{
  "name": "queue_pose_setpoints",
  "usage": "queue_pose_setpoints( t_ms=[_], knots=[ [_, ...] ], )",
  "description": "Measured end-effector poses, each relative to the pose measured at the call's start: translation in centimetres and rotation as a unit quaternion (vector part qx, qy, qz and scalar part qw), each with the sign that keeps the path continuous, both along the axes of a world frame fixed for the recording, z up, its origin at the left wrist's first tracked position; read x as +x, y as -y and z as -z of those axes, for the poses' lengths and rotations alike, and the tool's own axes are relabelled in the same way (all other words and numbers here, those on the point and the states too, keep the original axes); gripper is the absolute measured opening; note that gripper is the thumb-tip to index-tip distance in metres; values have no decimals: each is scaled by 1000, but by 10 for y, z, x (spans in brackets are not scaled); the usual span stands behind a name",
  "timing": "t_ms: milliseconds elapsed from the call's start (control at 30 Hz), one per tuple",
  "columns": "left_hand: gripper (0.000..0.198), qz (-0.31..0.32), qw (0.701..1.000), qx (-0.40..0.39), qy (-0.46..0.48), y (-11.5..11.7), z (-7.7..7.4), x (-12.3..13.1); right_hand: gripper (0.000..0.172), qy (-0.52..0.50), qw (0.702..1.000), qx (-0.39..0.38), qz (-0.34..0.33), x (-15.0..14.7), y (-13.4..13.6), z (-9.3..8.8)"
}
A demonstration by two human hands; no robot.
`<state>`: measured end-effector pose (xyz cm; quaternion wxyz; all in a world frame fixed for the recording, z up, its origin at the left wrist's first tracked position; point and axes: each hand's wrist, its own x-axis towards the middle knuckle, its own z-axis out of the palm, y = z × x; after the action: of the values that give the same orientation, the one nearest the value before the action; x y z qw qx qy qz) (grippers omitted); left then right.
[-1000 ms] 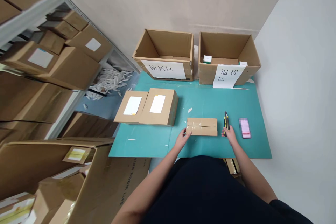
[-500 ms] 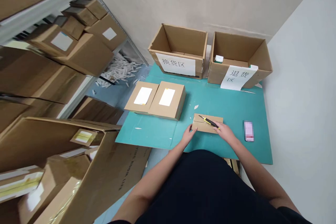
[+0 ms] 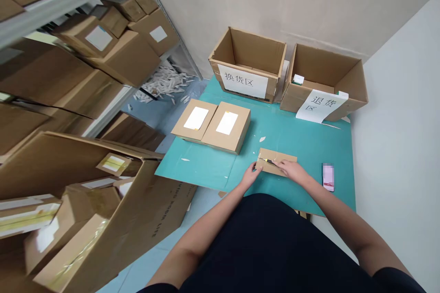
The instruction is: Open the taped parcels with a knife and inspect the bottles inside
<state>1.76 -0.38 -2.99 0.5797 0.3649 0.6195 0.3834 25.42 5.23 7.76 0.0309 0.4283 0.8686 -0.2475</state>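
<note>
A small flat cardboard box (image 3: 271,153) lies on the teal-topped table (image 3: 307,146), close to its front edge. My left hand (image 3: 250,176) grips the box at its left end, with the thumb by the front corner. In my right hand (image 3: 293,170) is a yellow and black utility knife (image 3: 269,161), its tip pointing left over the top of the box near the left end. My fingers cover the rear of the knife handle. Whether the blade touches the cardboard is too small to tell.
Two labelled cardboard boxes (image 3: 221,124) sit left on the table. Open bins with paper signs, one left (image 3: 240,81) and one right (image 3: 318,105), stand at the back. A phone (image 3: 328,177) lies right. A large carton (image 3: 165,201) and loaded shelving (image 3: 113,110) are on the left.
The knife has swung down from a raised slant to lie low along the box top, tip toward the left end. My left hand keeps its hold. The whole view has shifted slightly.
</note>
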Motion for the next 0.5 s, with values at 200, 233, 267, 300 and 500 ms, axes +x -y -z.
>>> queue_pose_setpoints(
  t_ms=[200, 233, 267, 300, 500],
  knots=[
    [55, -3, 1000, 2, -19, 0, 0, 3, 63, 58, 997, 5, -41, -7, -7, -9],
    [55, -4, 1000, -1, -23, -1, 0, 4, 64, 73, 996, 1, -52, -8, -9, -13],
    [54, -5, 1000, -6, -29, -1, 0, 5, 64, 90, 994, -4, -63, -10, -11, -16],
    [53, -5, 999, -11, -34, -2, 0, 6, 64, 108, 991, -9, -72, -11, -12, -20],
    [56, -19, 999, -10, -33, -4, 3, 13, 64, 158, 982, -26, -98, -16, -17, -34]
  ],
)
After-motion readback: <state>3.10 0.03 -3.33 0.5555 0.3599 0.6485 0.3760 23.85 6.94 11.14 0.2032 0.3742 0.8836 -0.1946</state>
